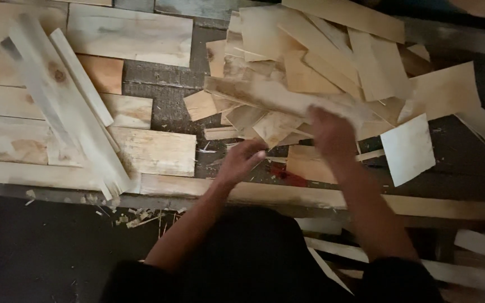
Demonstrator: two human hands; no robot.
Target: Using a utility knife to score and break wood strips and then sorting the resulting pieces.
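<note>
We see our right hand (pixel 332 134) at the centre of the frame, its grip closed on a long strip of thin wood veneer (pixel 276 96) that runs from the hand up and to the left, blurred along its length. The strip lies over the loose pile of veneer pieces (pixel 332 62) that fills the upper middle and upper right of the frame. Our left hand (pixel 243 160) sits just below and left of the right one, fingers curled loosely; it hovers near the lower edge of the pile, and we cannot tell whether it holds anything.

The pile rests on a dark table (pixel 164 106). On the left half of the frame, flat veneer sheets (pixel 130 33) lie laid out side by side in rows, and a bundle of long narrow strips (pixel 68 106) lies diagonally across them, from the upper left down toward the table's front edge. A pale, nearly square piece (pixel 408 148) lies at the right, just beside the pile. Splinters and scraps (pixel 136 219) are scattered on the dark floor below the table edge.
</note>
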